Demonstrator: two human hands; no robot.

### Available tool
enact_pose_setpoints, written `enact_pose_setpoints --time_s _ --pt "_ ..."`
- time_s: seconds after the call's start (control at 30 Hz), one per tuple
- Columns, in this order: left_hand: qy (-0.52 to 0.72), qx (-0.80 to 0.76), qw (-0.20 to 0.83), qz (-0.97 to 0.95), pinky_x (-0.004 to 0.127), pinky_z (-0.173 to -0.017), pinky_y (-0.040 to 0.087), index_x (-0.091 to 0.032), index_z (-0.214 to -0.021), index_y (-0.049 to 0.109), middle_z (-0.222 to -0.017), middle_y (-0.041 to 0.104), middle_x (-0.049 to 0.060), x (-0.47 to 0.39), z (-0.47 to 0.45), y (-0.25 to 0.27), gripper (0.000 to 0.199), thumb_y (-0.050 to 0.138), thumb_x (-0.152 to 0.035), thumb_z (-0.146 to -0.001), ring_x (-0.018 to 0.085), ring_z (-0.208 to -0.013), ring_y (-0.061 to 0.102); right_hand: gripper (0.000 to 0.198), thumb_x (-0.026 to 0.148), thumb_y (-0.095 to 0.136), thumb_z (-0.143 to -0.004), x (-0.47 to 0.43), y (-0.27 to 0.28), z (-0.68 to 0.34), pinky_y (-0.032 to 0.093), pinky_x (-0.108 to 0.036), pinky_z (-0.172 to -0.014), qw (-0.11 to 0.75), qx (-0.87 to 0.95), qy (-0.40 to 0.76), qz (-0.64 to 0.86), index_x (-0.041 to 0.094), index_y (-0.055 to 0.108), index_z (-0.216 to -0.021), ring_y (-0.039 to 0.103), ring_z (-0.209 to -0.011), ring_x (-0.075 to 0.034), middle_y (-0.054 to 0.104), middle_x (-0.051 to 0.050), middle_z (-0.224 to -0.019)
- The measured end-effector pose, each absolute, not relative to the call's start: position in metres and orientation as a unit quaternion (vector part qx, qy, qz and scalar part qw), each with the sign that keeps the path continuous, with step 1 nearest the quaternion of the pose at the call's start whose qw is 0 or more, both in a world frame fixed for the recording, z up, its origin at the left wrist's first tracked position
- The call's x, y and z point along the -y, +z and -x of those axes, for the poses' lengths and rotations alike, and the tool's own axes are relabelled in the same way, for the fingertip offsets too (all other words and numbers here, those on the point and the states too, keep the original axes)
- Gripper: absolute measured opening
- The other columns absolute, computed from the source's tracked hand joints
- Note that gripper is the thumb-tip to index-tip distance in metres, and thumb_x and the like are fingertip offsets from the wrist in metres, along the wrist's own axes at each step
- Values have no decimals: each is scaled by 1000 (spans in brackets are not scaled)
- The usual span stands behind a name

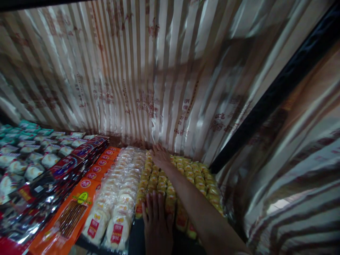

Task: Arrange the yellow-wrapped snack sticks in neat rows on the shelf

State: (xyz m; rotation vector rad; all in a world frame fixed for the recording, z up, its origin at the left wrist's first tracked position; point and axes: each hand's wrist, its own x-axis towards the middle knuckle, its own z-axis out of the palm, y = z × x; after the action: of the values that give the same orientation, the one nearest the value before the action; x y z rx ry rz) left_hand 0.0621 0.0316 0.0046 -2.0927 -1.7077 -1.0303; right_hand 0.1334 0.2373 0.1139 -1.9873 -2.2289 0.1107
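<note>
Single head-worn view, forward and down, near the yellow packets (196,174).

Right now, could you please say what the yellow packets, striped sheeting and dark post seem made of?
Yellow packets: probably glossy plastic film, given highlights. Striped sheeting: likely shiny plastic, with glints along folds. Dark post: perhaps matte metal, looking straight and rigid; too dim to confirm.

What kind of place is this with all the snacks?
Probably a snack shop or its storeroom: matching orange snack packets and yellow-wrapped snacks are lined up in tight rows, beside a black post that looks like part of a shelf.
</note>
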Motion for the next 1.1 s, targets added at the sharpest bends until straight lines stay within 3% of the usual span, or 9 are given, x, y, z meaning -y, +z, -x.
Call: enact_pose_setpoints --time_s 0.1,0.23,0.47,0.57,0.67,0.73,0.87,0.97,1.1 --pt "-345 589 119 721 51 -106 27 -18 -145 16 -144 35 11 -30 -62 8 66 45 -37 -88 30 -134 26 61 40 12 -94 -237 111 -144 21 -42 -107 70 723 41 686 5 39 -134 33 -131 -25 36 -18 -142" --pt "-342 590 114 722 51 -106 27 -18 -144 17 -145 34 11 -29 -61 11 65 45 -36 -89 31 -135 25 52 32 20 -94 -230 105 -142 20 -32 -108 52 740 56 669 6 51 -125 38 -128 -19 49 -15 -133" --pt "-345 588 100 724 53 -106 27 -18 -145 12 -145 34 12 -26 -61 15 68 46 -35 -89 31 -135 23 62 46 13 -93 -224 118 -159 8 -38 -111 71 693 48 716 11 29 -141 14 -139 -21 21 -9 -150" --pt "-348 588 93 725 54 -106 26 -18 -145 13 -145 34 12 -26 -61 14 67 45 -35 -89 31 -136 22 61 44 12 -93 -219 114 -177 8 -42 -111 63 663 59 744 10 34 -139 18 -138 -22 26 -10 -148" --pt "-337 593 80 727 54 -107 24 -19 -144 17 -146 33 11 -26 -61 14 64 45 -35 -89 31 -136 21 59 43 16 -93 -213 107 -183 10 -34 -111 52 669 81 737 10 36 -138 26 -135 -18 35 -9 -144" --pt "-333 595 77 728 54 -107 25 -18 -144 19 -146 33 11 -26 -60 14 63 44 -35 -89 31 -137 19 60 44 17 -92 -209 106 -182 8 -32 -112 57 671 82 735 9 33 -139 23 -136 -18 32 -9 -146" --pt "-333 591 83 730 55 -108 22 -18 -144 18 -145 33 11 -27 -60 11 62 43 -34 -89 31 -137 19 65 47 13 -92 -197 110 -186 4 -38 -112 87 631 56 769 8 20 -143 5 -140 -21 11 -10 -152" --pt "-327 590 89 733 56 -107 22 -16 -144 15 -146 32 13 -27 -59 8 62 42 -28 -90 31 -137 17 67 47 13 -92 -185 106 -192 4 -40 -112 87 587 54 803 3 20 -143 7 -140 -24 15 -15 -150" --pt "-328 585 102 734 57 -106 23 -16 -145 10 -146 29 15 -27 -59 7 64 41 -23 -89 32 -138 14 66 47 20 -91 -175 93 -190 4 -35 -112 68 602 72 792 5 23 -142 11 -139 -20 18 -12 -150"
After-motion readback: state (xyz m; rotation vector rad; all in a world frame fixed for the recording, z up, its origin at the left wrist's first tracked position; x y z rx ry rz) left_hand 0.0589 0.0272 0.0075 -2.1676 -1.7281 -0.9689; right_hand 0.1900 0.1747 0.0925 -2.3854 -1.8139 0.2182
